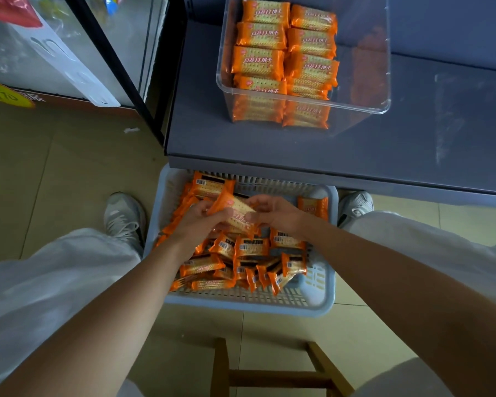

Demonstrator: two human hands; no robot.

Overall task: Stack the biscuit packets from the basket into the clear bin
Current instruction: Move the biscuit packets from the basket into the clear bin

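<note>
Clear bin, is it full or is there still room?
Partly full: stacked biscuit packets fill the left of the clear bin; its right side holds none.

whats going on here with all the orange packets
A person is moving orange biscuit packets from a pale slatted plastic basket on the floor to a clear plastic bin on a grey shelf. Their left hand and right hand together grip a few packets over the basket. The bin's left side is already stacked.

Dim, flat indoor light leaves the floor [69,173] murky and colours muted. Pale glare smears the grey worktop [447,110] at right, and wide-angle bending curves the edges.
</note>
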